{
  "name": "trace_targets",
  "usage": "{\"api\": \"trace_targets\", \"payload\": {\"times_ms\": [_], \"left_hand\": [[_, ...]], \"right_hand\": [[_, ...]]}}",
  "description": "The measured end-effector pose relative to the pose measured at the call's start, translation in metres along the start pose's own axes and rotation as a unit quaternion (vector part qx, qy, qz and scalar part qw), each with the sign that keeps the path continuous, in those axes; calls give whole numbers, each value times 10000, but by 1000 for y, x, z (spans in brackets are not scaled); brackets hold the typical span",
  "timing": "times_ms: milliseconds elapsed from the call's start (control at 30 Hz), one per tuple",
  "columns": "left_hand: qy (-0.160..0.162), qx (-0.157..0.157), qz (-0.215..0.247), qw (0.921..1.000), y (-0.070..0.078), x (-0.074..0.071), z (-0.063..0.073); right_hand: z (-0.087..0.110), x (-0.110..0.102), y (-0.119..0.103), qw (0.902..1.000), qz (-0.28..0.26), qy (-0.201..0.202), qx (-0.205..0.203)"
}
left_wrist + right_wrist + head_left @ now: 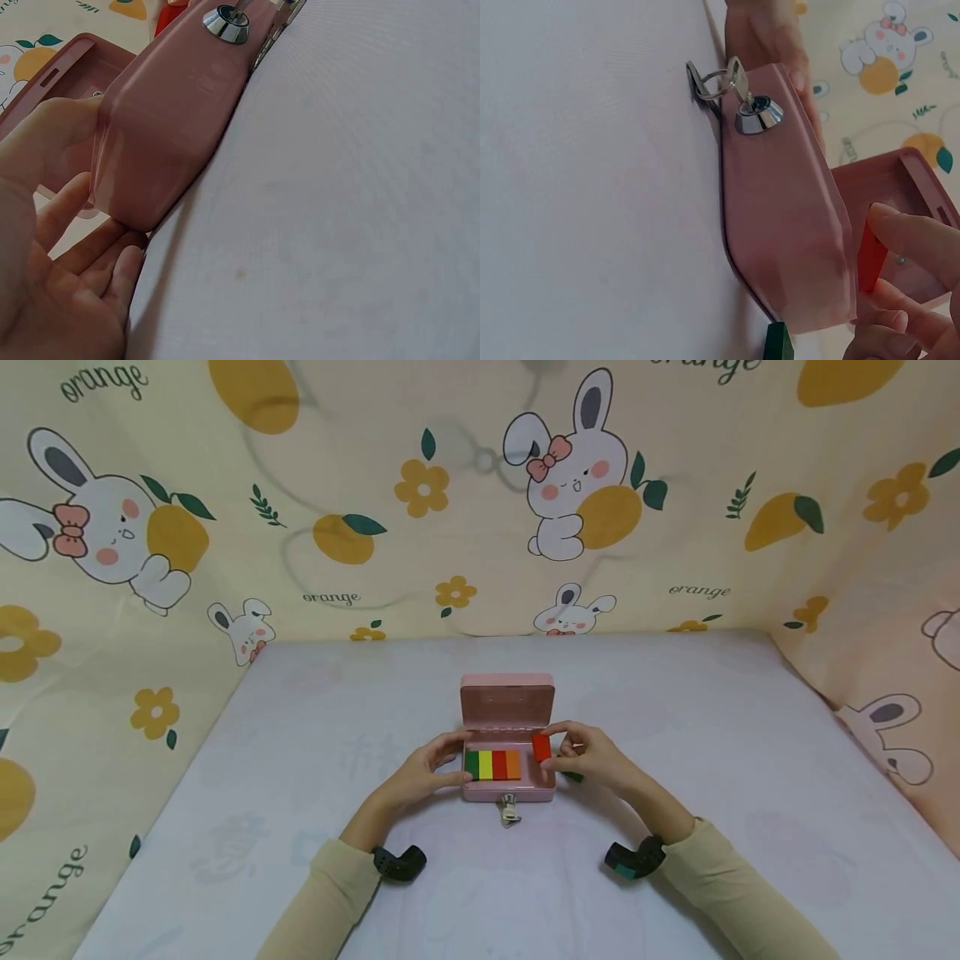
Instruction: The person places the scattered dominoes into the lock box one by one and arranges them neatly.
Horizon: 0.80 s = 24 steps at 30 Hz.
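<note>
A pink metal cash box (531, 793) stands on the table with its lid tipped back. My left hand (423, 770) grips its left end, the thumb at the rim and the fingers along the side, as the left wrist view shows. Inside, a row of flat blocks fills the left part: green (472, 766), yellow (486, 766), red (499, 766) and orange (513, 766). Between thumb and fingertips, my right hand (600, 758) pinches another red block (541, 747), held upright over the box's right end. A green block (778, 343) lies outside, by the box's right end.
Keys (739, 79) on a ring hang from the lock (759, 115) in the box's front wall. The white table (315, 710) ends at a patterned cloth backdrop (420, 552) behind and at the sides. Each wrist wears a black camera band (400, 863).
</note>
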<state>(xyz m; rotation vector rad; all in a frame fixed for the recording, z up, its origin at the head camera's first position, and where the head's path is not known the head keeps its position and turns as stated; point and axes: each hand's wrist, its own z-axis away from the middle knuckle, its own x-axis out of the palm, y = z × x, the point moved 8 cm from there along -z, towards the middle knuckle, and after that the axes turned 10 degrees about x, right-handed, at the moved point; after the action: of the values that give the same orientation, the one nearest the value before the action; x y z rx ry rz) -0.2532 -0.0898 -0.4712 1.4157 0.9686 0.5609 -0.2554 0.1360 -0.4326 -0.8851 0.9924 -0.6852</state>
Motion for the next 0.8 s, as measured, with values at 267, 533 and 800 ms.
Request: {"api": "trace_targets", "payload": {"times_ms": [267,533,800], "left_hand": [[19,-19,-19,10000,1,-1,-1],[11,-65,14,10000,0,-1,0],[16,-41,-9,10000,-1,0,-1]], "right_hand": [[-4,7,-1,9997,222,64,-30],[-5,14,0,9994,293,160,121],[-6,15,0,9977,483,402,260]]}}
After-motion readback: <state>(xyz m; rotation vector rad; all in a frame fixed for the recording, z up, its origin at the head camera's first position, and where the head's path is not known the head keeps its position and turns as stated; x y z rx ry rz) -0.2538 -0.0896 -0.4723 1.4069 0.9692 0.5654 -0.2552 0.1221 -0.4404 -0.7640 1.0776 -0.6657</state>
